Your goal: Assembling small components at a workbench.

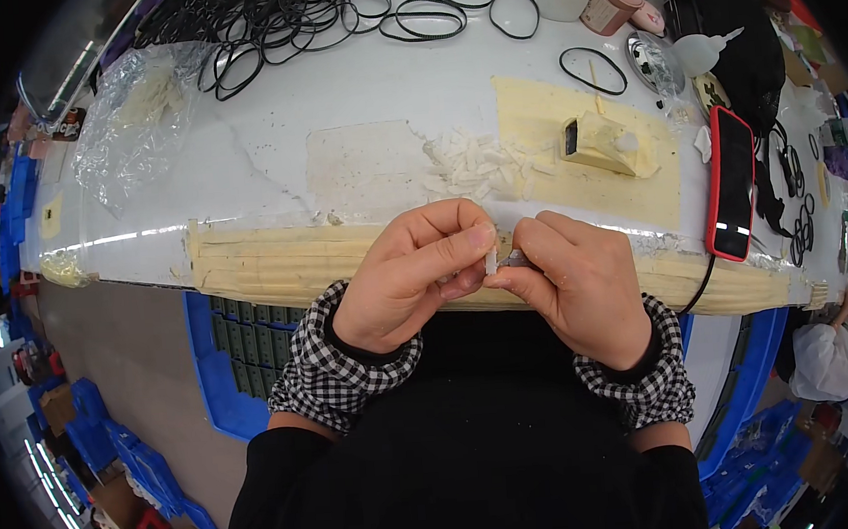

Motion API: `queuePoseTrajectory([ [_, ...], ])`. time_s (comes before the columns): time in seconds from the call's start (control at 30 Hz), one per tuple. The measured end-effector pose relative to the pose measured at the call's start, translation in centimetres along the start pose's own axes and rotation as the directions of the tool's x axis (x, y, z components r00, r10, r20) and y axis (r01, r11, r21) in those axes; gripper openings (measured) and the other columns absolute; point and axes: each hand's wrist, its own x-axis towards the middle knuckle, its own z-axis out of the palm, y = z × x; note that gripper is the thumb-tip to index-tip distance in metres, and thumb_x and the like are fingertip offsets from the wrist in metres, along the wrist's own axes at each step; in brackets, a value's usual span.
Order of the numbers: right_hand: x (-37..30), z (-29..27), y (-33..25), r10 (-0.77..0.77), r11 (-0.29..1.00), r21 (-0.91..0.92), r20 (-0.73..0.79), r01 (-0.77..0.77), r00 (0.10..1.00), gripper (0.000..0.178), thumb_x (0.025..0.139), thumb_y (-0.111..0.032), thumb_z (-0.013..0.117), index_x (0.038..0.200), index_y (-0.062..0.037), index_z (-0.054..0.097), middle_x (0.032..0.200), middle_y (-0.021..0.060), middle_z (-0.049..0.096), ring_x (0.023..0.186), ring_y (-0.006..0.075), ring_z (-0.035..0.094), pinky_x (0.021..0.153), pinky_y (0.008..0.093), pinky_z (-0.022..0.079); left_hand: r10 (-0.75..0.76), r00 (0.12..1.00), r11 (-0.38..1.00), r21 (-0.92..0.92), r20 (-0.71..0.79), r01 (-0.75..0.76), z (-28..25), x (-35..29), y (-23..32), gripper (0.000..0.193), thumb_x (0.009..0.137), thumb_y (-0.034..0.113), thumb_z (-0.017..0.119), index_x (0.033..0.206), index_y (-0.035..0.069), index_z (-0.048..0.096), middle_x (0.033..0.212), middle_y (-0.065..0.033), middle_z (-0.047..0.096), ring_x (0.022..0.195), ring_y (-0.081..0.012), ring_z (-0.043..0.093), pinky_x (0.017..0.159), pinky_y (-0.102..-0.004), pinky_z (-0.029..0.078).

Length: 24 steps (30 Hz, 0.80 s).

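Observation:
Close together at the table's front edge, both my hands are closed in a pinch. Between the thumb and forefinger of my left hand point(395, 274) is a small white strip point(491, 261), upright, its ends partly covered by the fingers. My right hand point(590, 282) curls its fingers around a small thin grey piece point(515, 257), of which only a bit shows beside the white strip; its kind I cannot make out. Just beyond the hands, a loose pile of small white strips point(481, 165) lies on the white table point(271, 192).
Right of the pile, a tape-wrapped block point(605, 146) sits on a yellow sheet point(541, 104). A red-cased phone point(731, 184) with a cable lies farther right. Black rubber rings point(424, 19) are heaped at the back, a clear plastic bag point(134, 123) at left. Yellow tape point(276, 258) covers the front edge.

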Motion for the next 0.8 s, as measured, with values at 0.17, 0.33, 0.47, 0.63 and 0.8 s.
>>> queuePoseTrajectory([
  [0.17,-0.1,-0.4,1.0,0.156,0.983,0.120,-0.162,-0.137,0.974,0.026,0.076,-0.026,0.073,0.079,-0.0062,0.056,0.067,0.0057,0.054,0.055,0.0217,0.058,0.048,0.0292,0.044,0.033,0.997,0.996,-0.080,-0.074,-0.039,-0.4,0.1,-0.3,0.017,0.095,0.022,0.051,0.089,0.006,0.052,0.081,-0.0023,0.058,0.065,-0.0044,0.049,0.057,-0.0171,0.039],
  [0.33,-0.7,0.3,2.8,0.226,0.973,0.037,-0.332,-0.226,0.916,0.019,0.075,-0.012,0.073,0.086,-0.0049,0.060,0.076,0.0073,0.057,0.059,0.0219,0.060,0.052,0.0299,0.047,0.097,0.990,0.983,-0.146,-0.104,-0.112,-0.9,0.3,-0.4,0.016,0.097,0.020,0.049,0.096,0.005,0.053,0.087,-0.0064,0.063,0.071,-0.0067,0.058,0.064,-0.0182,0.048],
  [0.47,-0.1,0.7,2.3,0.191,0.974,-0.072,-0.262,-0.216,0.946,0.021,0.073,-0.008,0.072,0.091,-0.0064,0.062,0.084,0.0052,0.057,0.061,0.0222,0.060,0.053,0.0312,0.047,0.102,0.976,0.975,-0.178,-0.192,-0.136,-0.3,0.5,-0.3,0.019,0.097,0.019,0.050,0.104,0.002,0.055,0.089,-0.0060,0.063,0.073,-0.0071,0.059,0.066,-0.0174,0.049],
  [0.63,0.5,0.8,2.1,0.133,0.974,-0.155,-0.196,-0.164,0.971,0.027,0.070,-0.007,0.072,0.095,-0.0077,0.063,0.086,0.0037,0.056,0.065,0.0215,0.060,0.054,0.0314,0.048,0.109,0.965,0.979,-0.142,-0.240,-0.146,-0.4,0.2,-0.4,0.021,0.095,0.016,0.052,0.109,0.001,0.056,0.093,-0.0060,0.062,0.080,-0.0089,0.060,0.073,-0.0183,0.051],
  [0.8,0.6,0.9,2.2,0.124,0.978,-0.143,-0.200,-0.154,0.972,0.025,0.069,-0.008,0.072,0.092,-0.0069,0.062,0.084,0.0039,0.055,0.066,0.0215,0.061,0.055,0.0315,0.048,0.120,0.964,0.981,-0.118,-0.237,-0.151,0.1,0.1,-0.1,0.019,0.095,0.015,0.053,0.108,0.001,0.056,0.095,-0.0050,0.061,0.090,-0.0096,0.060,0.080,-0.0192,0.051],
])
